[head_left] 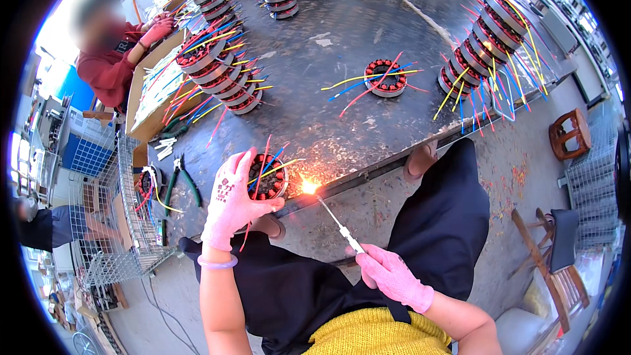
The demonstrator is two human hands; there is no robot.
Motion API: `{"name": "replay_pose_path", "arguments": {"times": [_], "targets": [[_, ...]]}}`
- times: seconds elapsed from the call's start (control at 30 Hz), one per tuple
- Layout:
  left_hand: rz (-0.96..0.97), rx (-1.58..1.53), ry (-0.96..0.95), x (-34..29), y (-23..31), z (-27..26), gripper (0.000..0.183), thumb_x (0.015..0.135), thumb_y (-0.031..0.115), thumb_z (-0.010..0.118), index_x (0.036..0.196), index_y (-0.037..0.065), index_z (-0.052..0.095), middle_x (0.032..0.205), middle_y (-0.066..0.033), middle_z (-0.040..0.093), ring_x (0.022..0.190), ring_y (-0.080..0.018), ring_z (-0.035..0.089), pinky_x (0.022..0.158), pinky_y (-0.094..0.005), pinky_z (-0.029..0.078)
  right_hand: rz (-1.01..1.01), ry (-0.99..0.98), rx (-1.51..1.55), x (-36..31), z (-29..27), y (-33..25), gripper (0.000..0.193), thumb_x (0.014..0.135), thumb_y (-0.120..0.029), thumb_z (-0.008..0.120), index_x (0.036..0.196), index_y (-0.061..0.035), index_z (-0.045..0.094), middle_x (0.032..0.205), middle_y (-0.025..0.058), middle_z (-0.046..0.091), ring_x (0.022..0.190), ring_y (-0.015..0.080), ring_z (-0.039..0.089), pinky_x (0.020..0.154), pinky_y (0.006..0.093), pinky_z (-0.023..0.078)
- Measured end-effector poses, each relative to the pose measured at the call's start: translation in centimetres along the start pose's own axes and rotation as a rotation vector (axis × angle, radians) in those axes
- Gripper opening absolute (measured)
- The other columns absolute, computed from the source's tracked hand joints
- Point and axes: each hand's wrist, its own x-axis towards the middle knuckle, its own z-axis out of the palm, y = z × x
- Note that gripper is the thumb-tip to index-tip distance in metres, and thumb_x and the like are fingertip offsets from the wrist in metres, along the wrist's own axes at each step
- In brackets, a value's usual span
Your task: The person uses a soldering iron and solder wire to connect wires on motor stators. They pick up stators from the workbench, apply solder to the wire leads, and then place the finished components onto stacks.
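My left hand, in a pink glove, is curled round the side of a motor stator at the near edge of the table. Red, blue and yellow wires stick out of this stator. My right hand, gloved in pink too, grips a slim torch with a white handle and thin metal stem. A bright orange flare glows at its tip, just right of the stator, and hides the tip itself. Farther off, a single stator lies flat with its wires spread.
Stacks of wired stators stand at the right and left of the dark table. Green-handled pliers lie left of my hand. A cardboard box sits by a co-worker in red. Wooden stools stand at right.
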Motion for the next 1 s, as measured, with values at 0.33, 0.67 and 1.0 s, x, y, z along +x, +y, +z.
{"name": "replay_pose_path", "arguments": {"times": [0.33, 0.67, 1.0], "targets": [[0.001, -0.004, -0.021, 0.1, 0.1, -0.1, 0.104, 0.057, 0.032, 0.092, 0.142, -0.002, 0.045, 0.134, -0.0191, 0.051, 0.124, -0.0376, 0.051, 0.107, -0.0424, 0.040, 0.003, 0.009, -0.064, 0.0, 0.1, -0.4, 0.034, 0.106, -0.023, 0.047, 0.130, -0.0001, 0.057, 0.069, -0.0041, 0.044, 0.059, 0.0057, 0.042, 0.055, 0.0237, 0.036], [0.019, -0.009, 0.004, 0.0, -0.4, 0.1, 0.103, 0.056, 0.031, 0.092, 0.141, -0.002, 0.045, 0.133, -0.0193, 0.051, 0.123, -0.0377, 0.052, 0.107, -0.0429, 0.041, 0.040, 0.013, 0.018, 0.1, 0.2, -0.3, 0.035, 0.106, -0.022, 0.048, 0.131, -0.0001, 0.058, 0.069, -0.0042, 0.043, 0.060, 0.0059, 0.039, 0.055, 0.0230, 0.033], [0.005, -0.020, -0.010, 0.1, -0.3, 0.1, 0.102, 0.057, 0.040, 0.090, 0.139, -0.003, 0.047, 0.132, -0.0194, 0.052, 0.125, -0.0384, 0.050, 0.109, -0.0449, 0.038, -0.004, -0.003, -0.078, 0.0, 0.0, -0.6, 0.034, 0.106, -0.023, 0.047, 0.130, -0.0013, 0.057, 0.071, -0.0035, 0.046, 0.059, 0.0052, 0.042, 0.055, 0.0237, 0.037]]}}
